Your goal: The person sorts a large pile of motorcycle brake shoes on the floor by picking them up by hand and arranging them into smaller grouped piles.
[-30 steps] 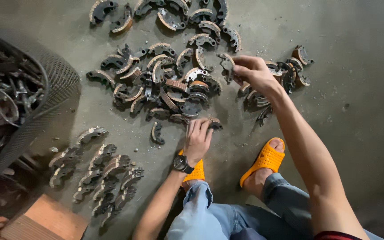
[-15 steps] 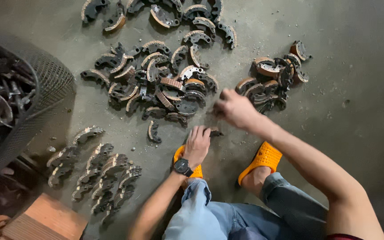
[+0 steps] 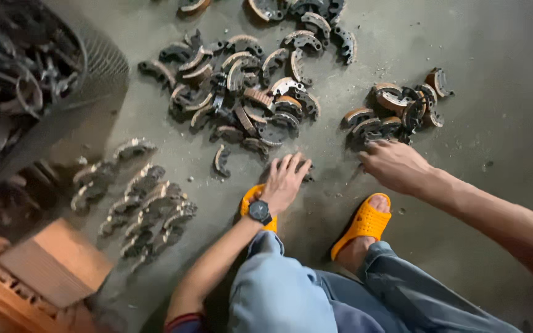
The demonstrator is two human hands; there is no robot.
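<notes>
Rusty brake shoes [image 3: 251, 98] lie heaped on the concrete floor [image 3: 495, 154] at upper centre. Left hand [image 3: 285, 182] rests with fingers spread below them; right hand [image 3: 396, 165], fingers loosely together, touches the smaller pile [image 3: 396, 108].

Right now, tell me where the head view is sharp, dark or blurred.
Head view: sharpest on the centre pile of brake shoes and left hand; the basket at upper left sits in shadow; the right hand is slightly soft; the jeans are out of focus.
</notes>
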